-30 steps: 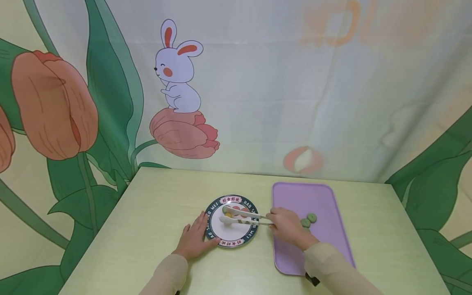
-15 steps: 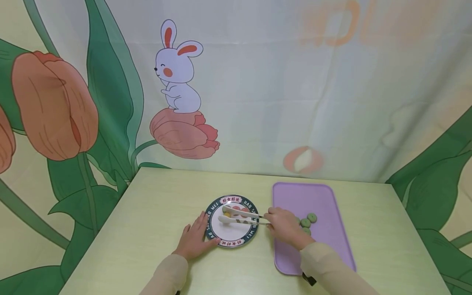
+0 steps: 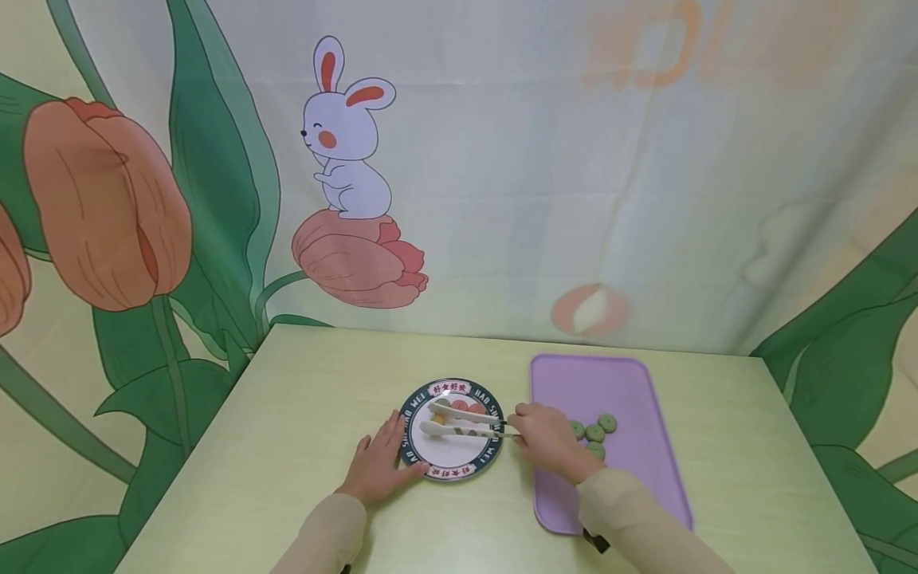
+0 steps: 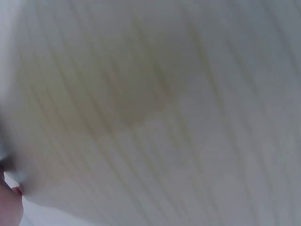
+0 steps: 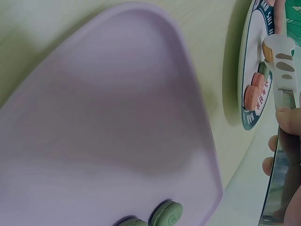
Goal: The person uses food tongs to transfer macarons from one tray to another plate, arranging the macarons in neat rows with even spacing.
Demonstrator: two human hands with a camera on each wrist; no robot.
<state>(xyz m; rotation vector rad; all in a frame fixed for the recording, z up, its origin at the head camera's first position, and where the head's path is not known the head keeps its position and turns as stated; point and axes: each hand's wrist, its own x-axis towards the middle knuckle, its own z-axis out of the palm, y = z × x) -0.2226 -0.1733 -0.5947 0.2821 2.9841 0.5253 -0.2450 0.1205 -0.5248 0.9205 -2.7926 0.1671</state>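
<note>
In the head view my right hand [image 3: 545, 437] grips a pair of tongs [image 3: 469, 432] with white spotted tips, reaching left over a round plate [image 3: 452, 461] with a dark lettered rim. A yellow macaron [image 5: 267, 51] is at the tong tips in the right wrist view. Pink macarons [image 5: 251, 97] and a green macaron [image 5: 264, 70] lie on the plate behind it. My left hand [image 3: 378, 470] rests against the plate's left rim, fingers extended and thumb at the near edge. The left wrist view shows mostly blurred tabletop.
Right of the plate lies a purple tray [image 3: 634, 486], partly under my right forearm. Several green macarons [image 3: 594, 433] sit in it. A curtain [image 3: 488, 199] printed with a rabbit and tulips hangs behind the table [image 3: 287, 414].
My right hand and the tongs have shifted slightly left over the plate, uncovering more green macarons in the tray. The left hand stays at the plate's rim.
</note>
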